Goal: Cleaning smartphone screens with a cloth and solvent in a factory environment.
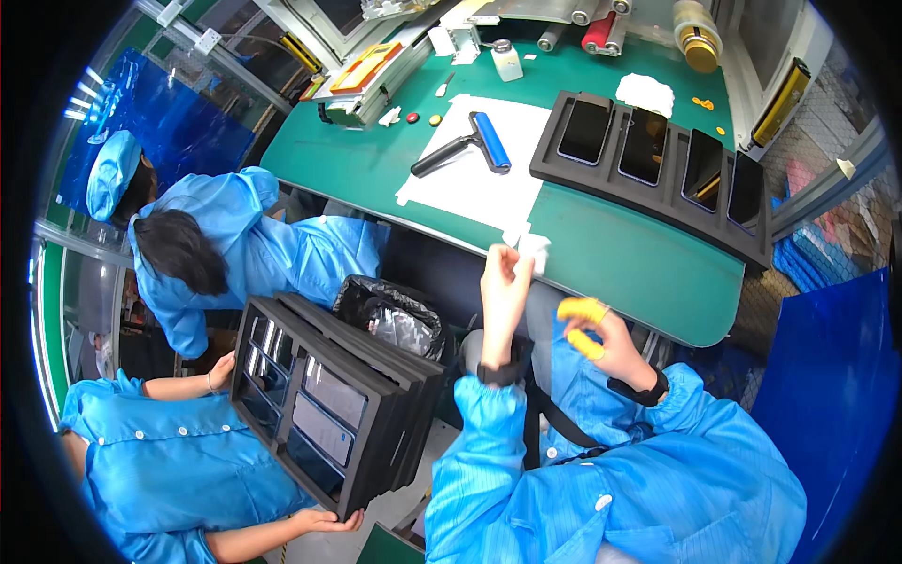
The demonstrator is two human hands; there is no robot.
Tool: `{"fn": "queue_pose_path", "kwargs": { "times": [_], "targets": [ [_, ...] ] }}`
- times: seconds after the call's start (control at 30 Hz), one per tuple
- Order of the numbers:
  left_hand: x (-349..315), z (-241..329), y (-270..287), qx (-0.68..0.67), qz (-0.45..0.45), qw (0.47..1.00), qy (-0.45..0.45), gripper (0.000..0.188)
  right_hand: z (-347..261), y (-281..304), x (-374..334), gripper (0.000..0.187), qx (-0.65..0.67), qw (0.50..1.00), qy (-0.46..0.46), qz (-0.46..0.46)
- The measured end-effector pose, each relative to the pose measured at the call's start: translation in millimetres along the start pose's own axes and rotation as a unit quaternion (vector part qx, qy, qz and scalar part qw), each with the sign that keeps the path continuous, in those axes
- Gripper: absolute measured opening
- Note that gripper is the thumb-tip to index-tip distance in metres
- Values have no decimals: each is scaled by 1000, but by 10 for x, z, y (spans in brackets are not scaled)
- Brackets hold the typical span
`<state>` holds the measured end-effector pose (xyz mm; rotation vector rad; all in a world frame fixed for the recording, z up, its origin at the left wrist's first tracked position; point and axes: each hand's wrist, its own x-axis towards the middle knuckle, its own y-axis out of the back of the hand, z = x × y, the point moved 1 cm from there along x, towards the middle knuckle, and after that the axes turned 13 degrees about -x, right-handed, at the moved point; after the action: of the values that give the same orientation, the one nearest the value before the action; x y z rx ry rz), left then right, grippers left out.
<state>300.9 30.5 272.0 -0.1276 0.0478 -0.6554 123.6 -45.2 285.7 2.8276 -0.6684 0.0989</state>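
My left hand [505, 291] is raised at the table's front edge, its fingers pinched on a small crumpled white wipe [534, 248]. My right hand [609, 346] hovers off the front edge with nothing in it. Yellow finger cots cover its thumb and a finger, which are spread apart. Beyond my left hand, a blue roller [491, 143] with a black handle lies on a white sheet [451, 193]. At the right of the table, a black foam tray [648, 195] holds several dark-screened phones [644, 146] in a row.
On my left a co-worker holds a stack of black foam trays [376, 414] with phones. A bin [399, 324] lined with a black bag stands behind them, near another seated person [225, 226]. A bottle [505, 61], white cloth [645, 94] and machine rollers [601, 33] occupy the table's far side.
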Motion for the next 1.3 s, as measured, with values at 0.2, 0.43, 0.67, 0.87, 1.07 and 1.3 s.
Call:
{"fn": "queue_pose_path", "kwargs": {
  "times": [0.2,0.43,0.67,0.87,1.07,1.3],
  "targets": [
    [-806,473,176,-186,20,982,7,32,-116,-264,306,37,196,975,-83,-59],
    [-1251,861,380,248,163,946,-132,15,-271,-692,305,19,190,972,-71,-116],
    [-1471,930,564,97,231,965,-82,16,-646,-947,327,25,-72,981,143,-109],
    [-1638,885,827,-82,232,969,-16,10,-552,-1086,323,20,167,957,-16,-236],
    [-1731,970,945,-63,276,959,-27,9,-646,-1121,315,15,259,943,-66,-198],
    [-1768,989,801,21,340,936,-87,15,-620,-1240,189,25,334,910,-155,-191]
  ]
}}
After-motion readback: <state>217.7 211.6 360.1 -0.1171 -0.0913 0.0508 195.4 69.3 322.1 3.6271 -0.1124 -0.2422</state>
